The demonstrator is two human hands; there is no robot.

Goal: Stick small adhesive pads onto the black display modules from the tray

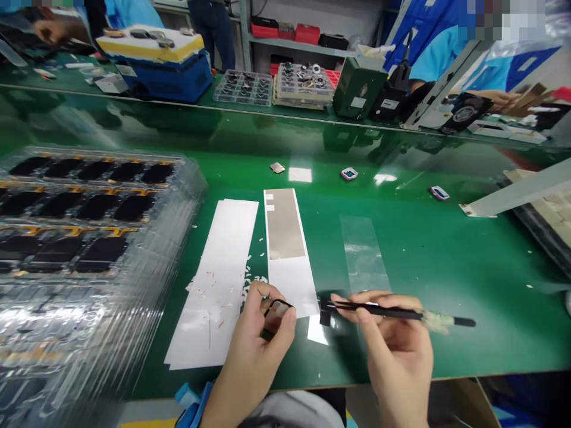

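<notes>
My left hand (259, 339) pinches a small dark part with a shiny face and orange edge (276, 315) above the green mat (401, 267). My right hand (397, 339) grips black tweezers (375, 310), their tips close to that part but apart from it. A small black tab (325, 318) shows at the tips. Just beyond my hands lie a white liner strip with scattered scraps (218, 285), a white strip carrying grey foil (284, 226), and a clear film strip (363, 255).
Stacked clear trays of black panels (89, 220) fill the left side. A white rail (517, 190) juts in at right. Small parts (349, 173) lie on the mat. A co-worker's hand (51, 30) shows far left, beyond a blue box (163, 77).
</notes>
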